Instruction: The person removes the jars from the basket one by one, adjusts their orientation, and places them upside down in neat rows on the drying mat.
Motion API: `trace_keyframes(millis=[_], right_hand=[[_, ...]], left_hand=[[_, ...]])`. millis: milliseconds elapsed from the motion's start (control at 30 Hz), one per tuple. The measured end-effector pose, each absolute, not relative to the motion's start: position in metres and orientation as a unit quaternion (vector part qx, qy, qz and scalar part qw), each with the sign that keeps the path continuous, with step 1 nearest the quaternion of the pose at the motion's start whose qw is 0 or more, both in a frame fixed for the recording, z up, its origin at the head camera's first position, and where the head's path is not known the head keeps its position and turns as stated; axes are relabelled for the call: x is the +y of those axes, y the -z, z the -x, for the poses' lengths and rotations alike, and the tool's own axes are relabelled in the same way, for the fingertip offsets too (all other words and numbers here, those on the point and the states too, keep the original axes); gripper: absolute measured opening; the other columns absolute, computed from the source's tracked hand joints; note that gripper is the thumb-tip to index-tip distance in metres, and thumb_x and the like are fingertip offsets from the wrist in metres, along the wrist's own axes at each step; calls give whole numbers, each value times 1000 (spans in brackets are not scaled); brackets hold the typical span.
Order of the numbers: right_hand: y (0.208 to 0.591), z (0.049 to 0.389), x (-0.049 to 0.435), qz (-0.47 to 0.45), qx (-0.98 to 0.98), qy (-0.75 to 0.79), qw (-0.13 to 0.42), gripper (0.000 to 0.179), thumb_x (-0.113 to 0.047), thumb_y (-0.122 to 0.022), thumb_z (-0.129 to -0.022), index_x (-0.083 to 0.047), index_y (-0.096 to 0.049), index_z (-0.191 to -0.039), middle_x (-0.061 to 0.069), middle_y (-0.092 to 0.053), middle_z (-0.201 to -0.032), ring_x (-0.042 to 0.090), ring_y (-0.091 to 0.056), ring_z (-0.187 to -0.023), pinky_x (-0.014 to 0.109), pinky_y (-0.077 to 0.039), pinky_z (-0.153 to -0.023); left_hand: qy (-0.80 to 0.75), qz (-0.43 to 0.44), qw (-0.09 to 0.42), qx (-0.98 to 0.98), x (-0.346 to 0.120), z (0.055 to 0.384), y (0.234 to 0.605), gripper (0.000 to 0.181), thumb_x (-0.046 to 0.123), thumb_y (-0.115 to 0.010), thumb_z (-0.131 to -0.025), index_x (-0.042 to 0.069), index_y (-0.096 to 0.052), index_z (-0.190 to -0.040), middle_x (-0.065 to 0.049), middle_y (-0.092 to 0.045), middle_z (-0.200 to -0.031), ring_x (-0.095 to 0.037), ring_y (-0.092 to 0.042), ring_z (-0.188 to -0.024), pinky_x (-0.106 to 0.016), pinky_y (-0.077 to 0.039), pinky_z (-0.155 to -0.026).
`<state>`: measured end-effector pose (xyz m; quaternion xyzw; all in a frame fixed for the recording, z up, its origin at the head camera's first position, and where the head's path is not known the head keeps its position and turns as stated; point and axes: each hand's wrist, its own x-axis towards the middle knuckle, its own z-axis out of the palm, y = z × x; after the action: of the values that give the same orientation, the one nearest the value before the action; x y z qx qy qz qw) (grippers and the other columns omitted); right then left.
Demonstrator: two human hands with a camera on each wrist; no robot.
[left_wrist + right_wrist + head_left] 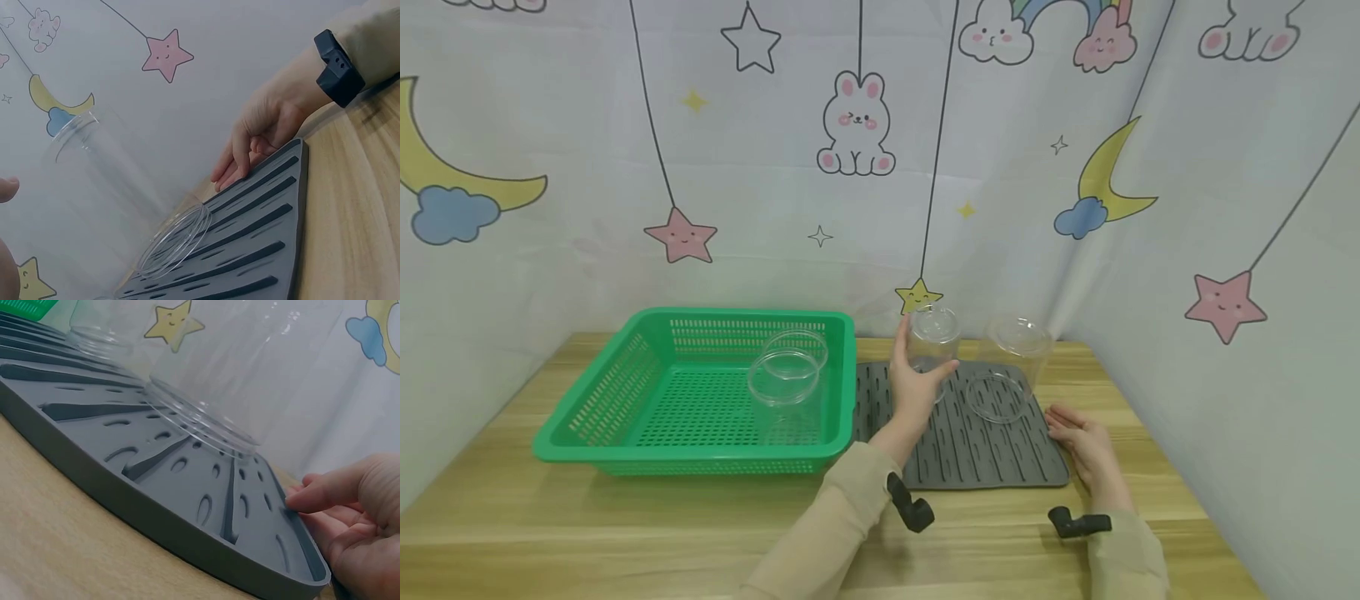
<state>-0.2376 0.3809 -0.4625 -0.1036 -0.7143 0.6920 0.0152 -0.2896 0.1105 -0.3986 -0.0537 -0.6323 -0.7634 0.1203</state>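
Note:
My left hand has thumb and fingers around a clear jar, which stands upside down with its rim on the grey ribbed drying mat. A larger clear jar, also mouth down, stands on the mat to the right; its rim rests on the ribs in the right wrist view. At the mat's right edge is my right hand, fingers loosely bent, with thumb tip and fingertips right at the border. The left wrist view catches only bits of the left fingers at its left edge.
Left of the mat sits a green plastic basket with perforated walls. Two clear jars stand mouth up in its right part. Behind the wooden table hangs a white curtain printed with cartoon figures.

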Motion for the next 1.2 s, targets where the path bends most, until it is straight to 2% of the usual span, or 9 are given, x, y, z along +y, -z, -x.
trace_keyframes(millis=[200, 433, 700, 967, 1067, 1100, 1200], right_hand=[[465, 237, 382, 111, -710, -695, 20, 60, 13, -49, -93, 15, -23, -147, 16, -45, -141, -14, -60, -91, 10, -52, -84], [466, 236, 379, 123, -706, -697, 24, 61, 14, -49, -92, 15, -23, -147, 26, -31, -146, -14, -60, -90, 10, -52, -84], [466, 236, 378, 124, -706, -696, 26, 61, 15, -50, -91, 15, -23, -147, 29, -29, -148, -14, -60, -89, 10, -52, -83], [464, 235, 377, 128, -707, -695, 27, 61, 14, -49, -91, 15, -24, -147, 27, -31, -147, -14, -60, -89, 10, -52, -83], [464, 235, 378, 127, -706, -696, 30, 62, 15, -50, -91, 15, -24, -147, 25, -34, -146, -14, -61, -89, 10, -52, -83], [464, 235, 378, 127, -705, -697, 30, 61, 15, -50, -91, 15, -24, -147, 21, -40, -145, -14, -61, -89, 10, -52, -83], [465, 235, 378, 127, -705, -697, 29, 61, 14, -50, -92, 14, -24, -147, 21, -39, -145, -14, -61, -89, 10, -52, -84]], left_hand=[[756, 42, 112, -643, 111, 294, 398, 94, 8, -84, -75, 28, -34, -152, -3, -36, -156, -31, -32, -144, -57, -29, -115], [756, 45, 98, -646, 113, 299, 398, 92, 9, -82, -77, 22, -32, -153, -3, -33, -159, -31, -28, -147, -53, -27, -118], [767, 24, 75, -637, 115, 305, 395, 91, 7, -82, -77, 26, -34, -152, -2, -32, -159, -28, -26, -148, -51, -28, -118], [769, 10, 71, -636, 116, 307, 390, 95, 8, -80, -79, 26, -25, -155, -1, -29, -160, -30, -22, -149, -54, -24, -119], [765, 8, 69, -640, 117, 309, 389, 96, 8, -79, -80, 29, -24, -155, 0, -28, -160, -30, -21, -149, -55, -24, -119], [766, 6, 65, -640, 118, 309, 389, 96, 8, -79, -80, 30, -24, -155, 0, -28, -160, -30, -21, -149, -55, -24, -119], [767, 3, 58, -639, 119, 310, 388, 95, 6, -79, -80, 31, -25, -155, 1, -28, -160, -29, -20, -149, -55, -24, -119]])
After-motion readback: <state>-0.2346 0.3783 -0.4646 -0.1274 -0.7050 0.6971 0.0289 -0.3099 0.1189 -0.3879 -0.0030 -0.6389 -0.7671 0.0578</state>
